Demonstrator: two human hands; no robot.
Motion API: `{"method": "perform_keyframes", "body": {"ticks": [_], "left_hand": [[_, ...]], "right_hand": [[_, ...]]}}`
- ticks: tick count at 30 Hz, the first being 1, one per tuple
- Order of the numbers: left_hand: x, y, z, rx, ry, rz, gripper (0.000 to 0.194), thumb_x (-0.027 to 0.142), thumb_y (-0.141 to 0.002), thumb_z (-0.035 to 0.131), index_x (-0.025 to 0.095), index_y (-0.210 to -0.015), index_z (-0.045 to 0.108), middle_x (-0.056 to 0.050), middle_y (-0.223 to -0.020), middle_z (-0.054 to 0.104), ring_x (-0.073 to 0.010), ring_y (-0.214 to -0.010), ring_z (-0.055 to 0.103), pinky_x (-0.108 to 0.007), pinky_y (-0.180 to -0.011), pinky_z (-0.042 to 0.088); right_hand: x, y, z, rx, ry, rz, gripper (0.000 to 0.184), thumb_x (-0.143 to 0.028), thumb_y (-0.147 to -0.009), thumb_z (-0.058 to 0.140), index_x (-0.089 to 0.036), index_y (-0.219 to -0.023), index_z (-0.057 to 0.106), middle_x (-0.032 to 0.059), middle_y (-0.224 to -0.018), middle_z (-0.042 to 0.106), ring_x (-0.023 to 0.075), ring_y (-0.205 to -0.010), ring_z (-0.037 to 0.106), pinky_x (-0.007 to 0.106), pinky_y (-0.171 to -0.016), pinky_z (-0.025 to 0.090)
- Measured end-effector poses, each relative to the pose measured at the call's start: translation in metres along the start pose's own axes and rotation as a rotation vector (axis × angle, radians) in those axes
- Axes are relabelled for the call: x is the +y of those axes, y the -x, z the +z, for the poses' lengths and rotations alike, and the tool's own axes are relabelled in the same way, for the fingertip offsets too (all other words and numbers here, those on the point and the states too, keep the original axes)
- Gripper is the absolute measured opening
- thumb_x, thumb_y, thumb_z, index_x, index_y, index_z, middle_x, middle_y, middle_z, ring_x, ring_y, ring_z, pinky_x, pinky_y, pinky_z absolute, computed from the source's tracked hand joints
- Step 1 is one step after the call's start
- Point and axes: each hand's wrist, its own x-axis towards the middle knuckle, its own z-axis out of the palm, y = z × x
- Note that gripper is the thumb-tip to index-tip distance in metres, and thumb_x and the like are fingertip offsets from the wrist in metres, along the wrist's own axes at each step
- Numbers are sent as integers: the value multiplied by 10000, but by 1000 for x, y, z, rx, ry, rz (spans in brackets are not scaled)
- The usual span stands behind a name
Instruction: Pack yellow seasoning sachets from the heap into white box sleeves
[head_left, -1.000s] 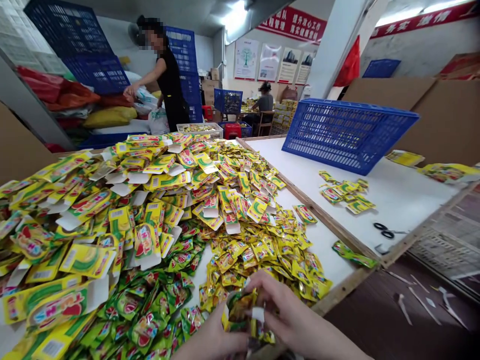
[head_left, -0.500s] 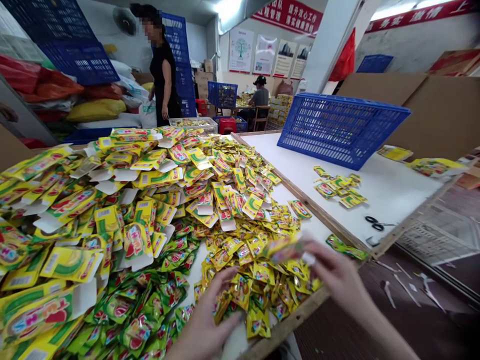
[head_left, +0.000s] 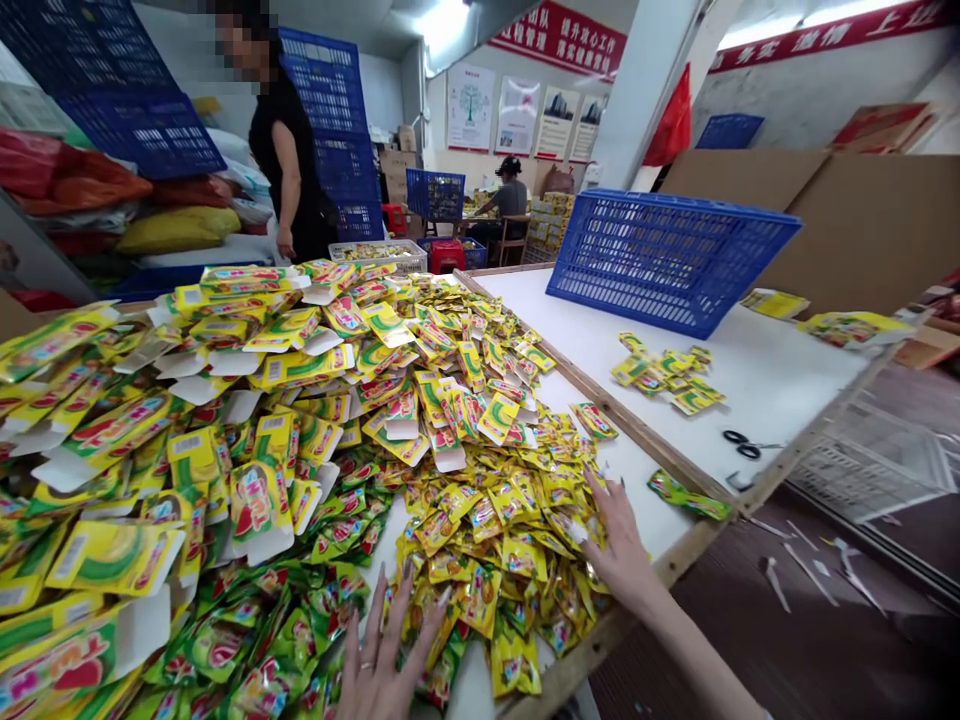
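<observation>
Two bare hands on the sachet heap at the near edge of the bench (head_left: 637, 470). Left hand (head_left: 382, 650) flat, fingers spread wide, palm down on the yellow sachets (head_left: 495, 530) where they meet the green sachets (head_left: 247, 640); ring on one finger; grip holds nothing. Right hand (head_left: 619, 545) also spread, fingertips pressing into the right flank of the yellow pile, just beside the bench's wooden rim; nothing pinched that I can see. Behind the sachets, a bigger mound of flat yellow cartons (head_left: 225, 400) with white flaps covers the left and centre of the bench. One green packet (head_left: 686, 495) lies alone on the rim to the right. Next bench over: small cluster of sachets (head_left: 664, 368), black scissors (head_left: 742, 445) near its front edge, blue crate (head_left: 667, 260) tipped on its side. Person in black (head_left: 289, 170) stands at the far end beside stacked blue crates (head_left: 337, 130); another person (head_left: 510, 200) sits further back.
</observation>
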Motion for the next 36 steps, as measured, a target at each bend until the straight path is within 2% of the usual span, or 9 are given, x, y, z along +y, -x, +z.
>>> {"method": "perform_keyframes", "body": {"ticks": [4, 9, 13, 16, 19, 21, 26, 30, 36], "left_hand": [[-1, -10, 11, 25, 0, -55, 748, 450, -704, 612, 364, -1357, 256, -134, -1442, 305, -415, -1313, 216, -638, -953, 303], [-28, -38, -14, 7, 230, -149, 486, 208, -871, 382, 348, -1333, 325, -69, -1446, 303, -269, -1315, 297, -457, -995, 385], [-44, -46, -31, 10, 476, -293, 367, 293, -891, 378, 282, -1254, 430, -75, -1277, 500, -203, -1176, 490, -387, -961, 442], [-44, -41, -36, -8, 490, -298, 419, 307, -873, 426, 278, -1286, 365, -82, -1284, 497, -211, -1187, 476, -417, -989, 417], [-42, -30, -36, -14, 446, -222, 503, 232, -878, 397, 293, -1350, 235, -76, -1388, 385, -212, -1290, 344, -451, -1051, 340], [-42, -22, -35, -26, 429, -209, 539, 189, -877, 369, 291, -1369, 174, -74, -1417, 337, -202, -1314, 298, -450, -1068, 315], [-40, -5, -37, -64, 384, -248, 640, 46, -808, 326, 247, -1380, 121, -96, -1439, 264, -192, -1340, 228, -474, -1092, 259], [-29, 4, -46, -9, 298, -208, 650, 29, -780, 322, 226, -1377, 154, -111, -1449, 226, -227, -1349, 192, -522, -1077, 261], [-13, 3, -55, 31, 252, -133, 317, 207, -813, 458, 269, -1119, 517, -70, -1207, 526, -252, -1189, 436, -490, -990, 394]], "right_hand": [[-2, 1, 26, -145, -40, 74, 594, -445, -787, 515, -227, -1327, 397, 144, -1458, 188, 415, -1334, 25, 627, -1015, 145], [-49, 10, 63, -159, -147, 50, 581, -397, -802, 520, -233, -1339, 371, 159, -1471, 120, 425, -1330, -31, 632, -1003, 172], [-59, 14, 63, 87, -155, 4, 500, -322, -816, 482, -181, -1289, 401, 177, -1412, 236, 403, -1336, 39, 663, -987, 187], [-69, 29, 46, 218, -144, -216, 380, -192, -784, 471, -173, -1164, 492, 143, -1347, 342, 354, -1342, 85, 611, -1019, 222], [-93, 49, 37, -25, -102, -570, 395, -199, -740, 536, -224, -1134, 526, 91, -1299, 428, 331, -1338, 136, 561, -1047, 238], [-111, 57, 46, -108, -12, -698, 413, -255, -747, 571, -231, -1156, 524, 106, -1300, 442, 344, -1328, 162, 580, -1048, 213], [-133, 54, 80, 41, 100, -801, 163, -213, -849, 497, -225, -961, 616, 91, -1269, 482, 324, -1313, 211, 600, -1053, 169], [-116, 57, 63, 37, -38, -693, 203, -160, -791, 538, -268, -938, 628, 39, -1292, 454, 308, -1323, 187, 569, -1055, 226], [-98, 50, 32, 55, -5, -473, 369, -132, -770, 481, -158, -1132, 546, 112, -1170, 559, 290, -1264, 314, 496, -1011, 353]]}}
